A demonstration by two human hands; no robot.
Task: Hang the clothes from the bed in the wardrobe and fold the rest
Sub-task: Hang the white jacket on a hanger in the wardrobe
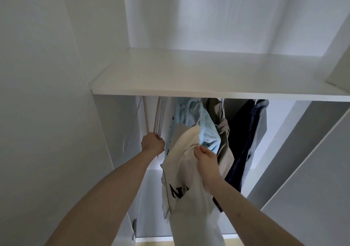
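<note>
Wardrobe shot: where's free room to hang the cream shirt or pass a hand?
Free: the rail stretch by the pale empty hangers, left of the light blue garment, and the white shelf above. Crowded: middle to right, where the blue, olive garment and dark garment hang packed together.

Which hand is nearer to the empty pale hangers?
Left. The left hand grips the empty pale hangers; the right hand is apart, holding the cream garment.

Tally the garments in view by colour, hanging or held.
Light blue garment: 1
Olive-khaki garment: 1
Dark navy garment: 1
Grey garment: 1
Cream garment, held by the right hand: 1
Total: 5
</note>
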